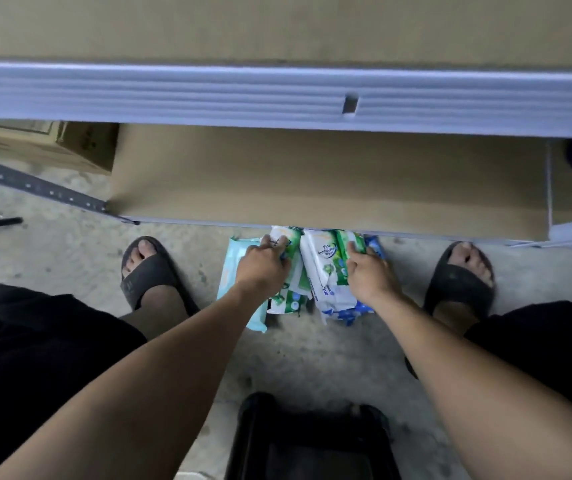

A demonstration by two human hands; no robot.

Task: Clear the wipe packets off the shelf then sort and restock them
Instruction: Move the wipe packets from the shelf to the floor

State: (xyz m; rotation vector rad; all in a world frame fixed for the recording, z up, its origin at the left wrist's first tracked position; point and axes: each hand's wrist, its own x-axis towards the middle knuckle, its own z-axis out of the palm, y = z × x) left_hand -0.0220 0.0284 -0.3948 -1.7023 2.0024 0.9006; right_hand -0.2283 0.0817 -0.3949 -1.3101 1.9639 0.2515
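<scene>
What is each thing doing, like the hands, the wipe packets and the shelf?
Left hand: holds a green packet in the floor pile.
Right hand: holds a second green packet.
White packet: lies on the pile between the hands.
Pale blue packet: lies on the floor.
Shelf: shows no packets.

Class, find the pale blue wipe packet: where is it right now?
In the head view, the pale blue packet lies on the floor at the pile's left edge, beside the green-and-white packet the left hand grips, toward the left sandal.
</scene>
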